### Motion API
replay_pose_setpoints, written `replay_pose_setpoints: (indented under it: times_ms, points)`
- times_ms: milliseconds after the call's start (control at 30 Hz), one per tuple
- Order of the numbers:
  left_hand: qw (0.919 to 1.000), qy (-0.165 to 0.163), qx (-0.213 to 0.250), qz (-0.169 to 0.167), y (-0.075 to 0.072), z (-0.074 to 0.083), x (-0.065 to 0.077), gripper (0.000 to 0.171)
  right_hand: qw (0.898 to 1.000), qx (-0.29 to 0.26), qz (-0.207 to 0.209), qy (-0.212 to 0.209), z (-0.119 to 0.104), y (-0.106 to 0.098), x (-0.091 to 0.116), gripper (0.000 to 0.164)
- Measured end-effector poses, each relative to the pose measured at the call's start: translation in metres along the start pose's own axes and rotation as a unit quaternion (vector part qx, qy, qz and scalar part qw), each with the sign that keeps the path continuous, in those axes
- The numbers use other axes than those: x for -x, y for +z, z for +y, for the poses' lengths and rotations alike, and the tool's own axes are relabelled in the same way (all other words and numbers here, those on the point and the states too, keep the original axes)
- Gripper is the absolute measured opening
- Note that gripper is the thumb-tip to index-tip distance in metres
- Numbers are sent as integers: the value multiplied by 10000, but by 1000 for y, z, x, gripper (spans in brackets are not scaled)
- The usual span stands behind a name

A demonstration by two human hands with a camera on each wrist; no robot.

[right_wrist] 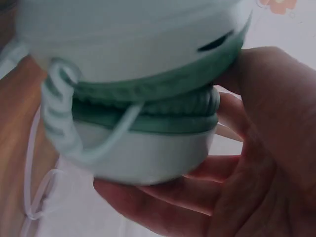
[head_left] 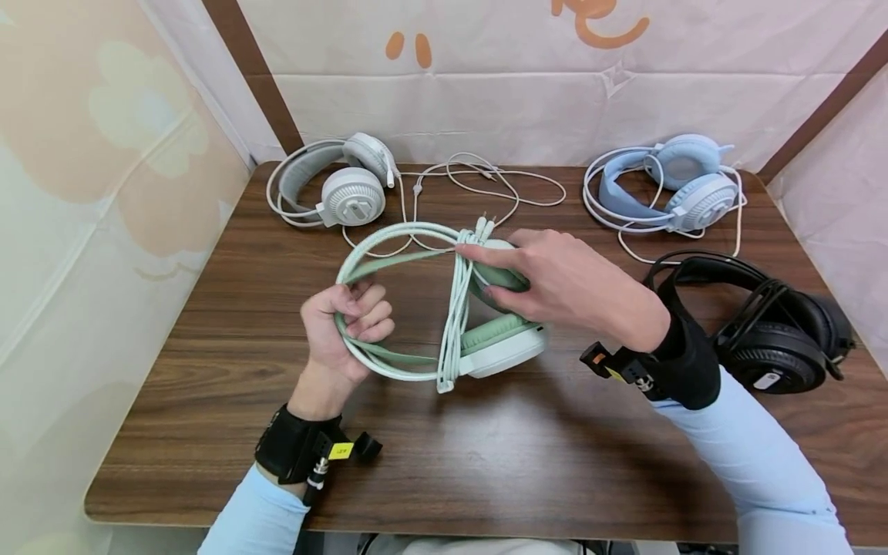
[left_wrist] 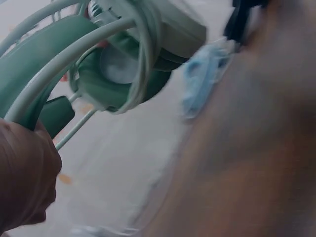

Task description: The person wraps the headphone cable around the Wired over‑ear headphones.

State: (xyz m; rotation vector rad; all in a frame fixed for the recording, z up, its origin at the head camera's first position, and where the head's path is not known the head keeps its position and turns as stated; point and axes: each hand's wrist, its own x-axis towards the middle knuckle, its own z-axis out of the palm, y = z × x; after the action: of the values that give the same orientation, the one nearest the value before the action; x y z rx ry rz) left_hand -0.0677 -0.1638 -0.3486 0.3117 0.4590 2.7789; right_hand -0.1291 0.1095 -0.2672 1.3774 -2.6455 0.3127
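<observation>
A pair of pale green and white headphones [head_left: 502, 354] is held above the table, its cable [head_left: 453, 324] bundled in loops across the band near the ear cups. My left hand [head_left: 347, 327] grips the headband at its left end, fingers curled round it. At the other end my right hand [head_left: 576, 285] holds the far ear cup. In the right wrist view the thumb lies by the green cushions [right_wrist: 163, 89] and the fingers wrap round the outside of one white cup [right_wrist: 153, 153]. The left wrist view shows the green padded band [left_wrist: 44, 59] rising from the left hand.
White headphones [head_left: 354, 196] lie at the back left, their cable [head_left: 548, 202] trailing across the table's back. Light blue headphones [head_left: 701, 204] sit at the back right. Black headphones [head_left: 770, 354] lie by the right forearm. A fabric backdrop [head_left: 444, 108] stands behind the wooden table [head_left: 229, 432].
</observation>
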Motion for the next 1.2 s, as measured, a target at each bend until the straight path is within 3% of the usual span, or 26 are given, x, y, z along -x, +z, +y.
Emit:
replay_pose_setpoints:
  times_ms: [167, 300, 367, 433, 467, 500, 533, 567, 633, 667, 700, 733, 767, 833, 900, 933, 967, 1067, 1200]
  points:
    - [9943, -420, -147, 968, -15, -21, 7, 27, 9998, 81, -195, -62, 7, 19, 13, 50]
    - [9807, -498, -1003, 1604, -17, -30, 3, 26, 9997, 70, -238, 62, 15, 21, 22, 51]
    - [9610, -709, -1908, 1874, -14, -30, 0, 28, 9997, 78, -211, 82, 22, 20, 28, 51]
    - [9288, -876, -3037, 1933, -12, -27, -1, 25, 9997, 4, -205, 98, 31, 21, 35, 51]
    - [9046, -869, -3707, 1915, -11, -24, -1, 22, 9998, -38, -188, 112, 36, 21, 39, 50]
    - [8695, -798, -4509, 1851, -10, -20, 0, 24, 9997, -77, -173, 139, 42, 21, 42, 50]
    - [8219, -646, -5381, 1755, -10, -14, 3, 33, 9997, -100, -171, 173, 48, 22, 45, 49]
    - [7629, -423, -6239, 1642, -11, -8, 5, 43, 9995, -122, -183, 232, 54, 22, 48, 49]
    - [6196, 61, -7693, 1553, -12, 9, 13, 62, 9989, -174, -260, 340, 66, 21, 52, 49]
    - [5484, 268, -8208, 1573, -13, 18, 17, 69, 9985, -189, -321, 392, 72, 20, 53, 49]
    - [4860, 416, -8586, 1576, -14, 26, 22, 74, 9981, -203, -395, 429, 77, 20, 55, 49]
    - [4401, 512, -8826, 1574, -15, 34, 28, 77, 9975, -198, -484, 467, 83, 19, 56, 49]
    - [4062, 568, -8984, 1570, -16, 41, 33, 79, 9967, -221, -574, 528, 88, 18, 58, 48]
    - [3688, 556, -9138, 1606, -18, 51, 44, 82, 9943, -303, -770, 665, 99, 17, 61, 48]
    - [3448, 478, -9233, 1624, -21, 57, 53, 82, 9910, -396, -946, 863, 109, 16, 63, 48]
    - [3369, 459, -9264, 1621, -22, 58, 57, 83, 9891, -423, -1023, 969, 114, 16, 64, 48]
    - [3307, 441, -9289, 1605, -23, 59, 60, 83, 9868, -486, -1110, 1071, 118, 16, 64, 48]
    - [3224, 374, -9332, 1543, -25, 60, 64, 82, 9796, -688, -1448, 1215, 128, 12, 63, 50]
    - [3215, 424, -9355, 1404, -27, 58, 66, 79, 9605, -973, -2043, 1617, 133, -7, 61, 61]
